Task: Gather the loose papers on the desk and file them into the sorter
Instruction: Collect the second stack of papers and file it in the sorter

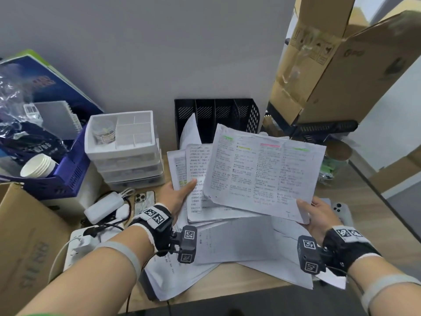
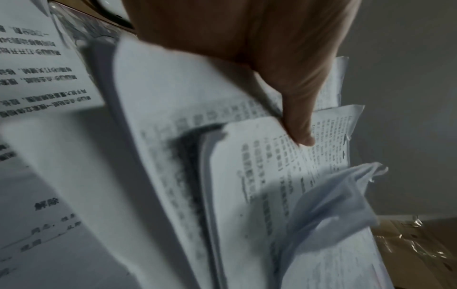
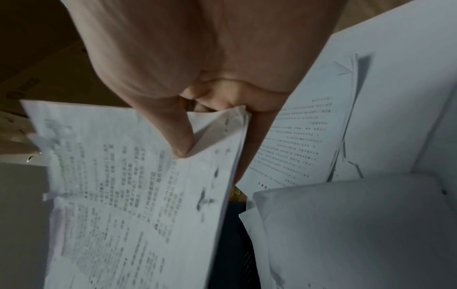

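Note:
My left hand [image 1: 180, 195] grips a stack of printed papers [image 1: 198, 179] by its left edge, thumb on top; the left wrist view shows that thumb [image 2: 300, 129] pressing the sheets [image 2: 272, 176]. My right hand [image 1: 315, 213] pinches the near right corner of a wide highlighted sheet [image 1: 262, 172], lifted above the stack; in the right wrist view the thumb [image 3: 180, 140] pins that sheet [image 3: 136, 195]. More loose papers [image 1: 239, 245] lie on the desk below. The black mesh sorter [image 1: 218, 117] stands against the wall behind, with one white sheet [image 1: 190, 131] in its left slot.
White drawer unit [image 1: 125, 147], phone [image 1: 144, 199] and charger [image 1: 104, 207] sit left of the papers. A purple basket [image 1: 68, 176] with paper cups [image 1: 38, 166] stands far left, a cardboard box [image 1: 27, 242] at near left. Tall cardboard boxes [image 1: 337, 65] rise at the right. A white controller [image 1: 341, 210] lies by my right hand.

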Tool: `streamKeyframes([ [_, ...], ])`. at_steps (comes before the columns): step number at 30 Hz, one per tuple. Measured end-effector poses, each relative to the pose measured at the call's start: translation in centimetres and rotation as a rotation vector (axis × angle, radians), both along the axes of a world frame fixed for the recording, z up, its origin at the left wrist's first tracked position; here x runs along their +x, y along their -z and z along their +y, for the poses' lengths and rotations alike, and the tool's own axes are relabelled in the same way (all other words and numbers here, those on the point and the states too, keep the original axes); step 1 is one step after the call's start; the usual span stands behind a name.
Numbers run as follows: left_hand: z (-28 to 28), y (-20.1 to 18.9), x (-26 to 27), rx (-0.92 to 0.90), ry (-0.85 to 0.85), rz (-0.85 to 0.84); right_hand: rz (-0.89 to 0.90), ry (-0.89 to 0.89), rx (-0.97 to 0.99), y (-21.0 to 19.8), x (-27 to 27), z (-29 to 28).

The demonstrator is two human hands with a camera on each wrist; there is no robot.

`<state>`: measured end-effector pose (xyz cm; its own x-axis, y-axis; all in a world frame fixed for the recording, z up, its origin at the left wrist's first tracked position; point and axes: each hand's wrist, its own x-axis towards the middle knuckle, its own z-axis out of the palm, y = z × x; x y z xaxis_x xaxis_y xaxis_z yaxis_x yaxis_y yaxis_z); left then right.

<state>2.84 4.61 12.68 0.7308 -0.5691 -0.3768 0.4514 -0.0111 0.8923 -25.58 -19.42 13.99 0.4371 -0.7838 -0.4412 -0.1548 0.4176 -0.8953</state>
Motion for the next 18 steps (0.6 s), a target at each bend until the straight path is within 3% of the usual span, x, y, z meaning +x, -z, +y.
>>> streamKeyframes([
  [6, -2.1, -1.1, -1.4, 0.004, 0.120, -0.057, 0.065, -0.185, -0.122, -1.8, 0.6, -1.8],
  [12, -3.9, -2.7, -3.0, 0.004, 0.179, 0.022, 0.123, -0.375, -0.221, -2.7, 1.9, -4.9],
  [16, -4.8, -3.7, -4.1, -0.039, 0.164, 0.193, 0.147, -0.410, -0.283, -3.8, 2.8, -5.7],
  [18, -5.0, -4.0, -5.0, -0.019, 0.173, 0.153, 0.155, -0.466, -0.356, -4.6, 3.4, -5.7],
])
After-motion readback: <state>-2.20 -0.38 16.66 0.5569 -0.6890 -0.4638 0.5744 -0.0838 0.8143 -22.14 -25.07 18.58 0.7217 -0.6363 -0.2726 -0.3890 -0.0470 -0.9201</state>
